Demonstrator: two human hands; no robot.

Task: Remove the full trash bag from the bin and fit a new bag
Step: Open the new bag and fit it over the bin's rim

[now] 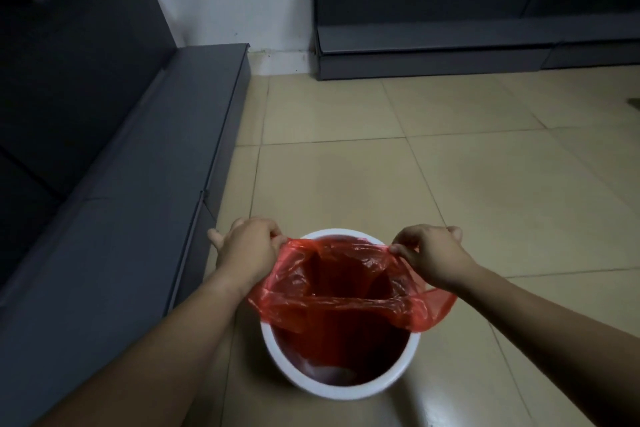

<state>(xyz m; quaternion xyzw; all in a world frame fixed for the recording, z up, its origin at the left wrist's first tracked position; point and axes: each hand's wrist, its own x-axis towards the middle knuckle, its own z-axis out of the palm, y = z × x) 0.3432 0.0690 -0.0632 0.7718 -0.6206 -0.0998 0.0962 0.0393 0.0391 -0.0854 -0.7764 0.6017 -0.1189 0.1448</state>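
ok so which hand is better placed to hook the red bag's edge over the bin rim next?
Probably the left hand: it grips the red bag at the white bin rim's left side. The right hand pinches the bag just outside the rim on the right.
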